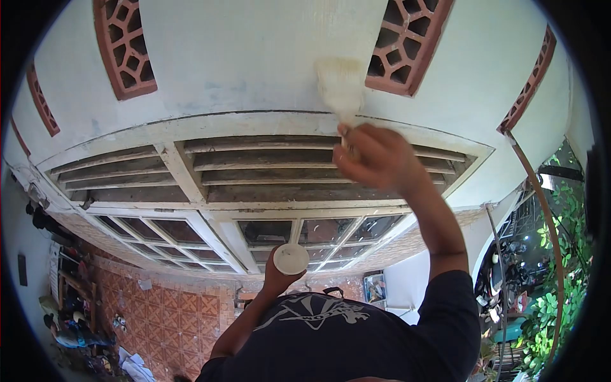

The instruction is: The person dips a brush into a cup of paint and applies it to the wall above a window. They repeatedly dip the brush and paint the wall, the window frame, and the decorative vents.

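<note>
My right hand (377, 159) is raised to the wall and closed around the handle of a paintbrush (340, 89). The brush is smeared by motion; its wide, pale bristles point up and lie over the white wall (267, 51), just left of a reddish vent block (407, 48). Lower down, in front of my chest, my left hand (280, 275) grips a round white cup (291, 247) from the side. Pale stuff shows inside the cup, but I cannot make out how full it is.
Below the brush runs a wooden louvre frame (254, 195) above paned windows (324, 230). Another vent block (127, 51) is at the upper left. Tiled floor (165, 318) lies far below. A pipe (538, 184) and green plants (566, 254) stand at the right.
</note>
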A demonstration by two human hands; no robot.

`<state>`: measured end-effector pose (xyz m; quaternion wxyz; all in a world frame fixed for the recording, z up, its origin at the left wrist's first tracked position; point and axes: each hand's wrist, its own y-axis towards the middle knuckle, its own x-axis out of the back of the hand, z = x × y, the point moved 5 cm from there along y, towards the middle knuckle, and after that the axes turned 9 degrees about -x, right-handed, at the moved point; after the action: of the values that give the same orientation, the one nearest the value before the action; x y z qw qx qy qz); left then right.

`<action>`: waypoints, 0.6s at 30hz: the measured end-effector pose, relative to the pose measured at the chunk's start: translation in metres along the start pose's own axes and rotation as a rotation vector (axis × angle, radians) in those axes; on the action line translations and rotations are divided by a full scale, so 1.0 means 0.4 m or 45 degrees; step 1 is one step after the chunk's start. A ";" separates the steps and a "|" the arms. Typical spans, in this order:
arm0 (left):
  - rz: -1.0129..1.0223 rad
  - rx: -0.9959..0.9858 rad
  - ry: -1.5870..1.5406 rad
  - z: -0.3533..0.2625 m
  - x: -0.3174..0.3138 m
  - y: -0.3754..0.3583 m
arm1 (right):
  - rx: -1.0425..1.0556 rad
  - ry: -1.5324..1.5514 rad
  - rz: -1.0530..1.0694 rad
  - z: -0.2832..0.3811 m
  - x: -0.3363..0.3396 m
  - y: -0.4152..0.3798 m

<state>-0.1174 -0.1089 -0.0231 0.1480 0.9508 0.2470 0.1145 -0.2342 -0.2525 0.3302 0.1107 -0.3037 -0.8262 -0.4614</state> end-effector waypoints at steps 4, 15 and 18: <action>-0.031 -0.027 0.007 -0.015 0.003 -0.004 | -0.119 0.140 -0.057 0.073 -0.016 -0.078; -0.041 0.011 -0.009 0.000 0.002 -0.023 | -1.225 0.750 -0.800 0.147 0.000 -0.375; -0.010 -0.015 0.006 0.004 0.012 -0.020 | -1.751 1.271 -0.965 0.149 -0.044 -0.444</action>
<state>-0.1162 -0.1001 -0.0267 0.1533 0.9487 0.2503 0.1174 -0.3218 -0.2792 0.1658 0.0910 0.2214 -0.2719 -0.9321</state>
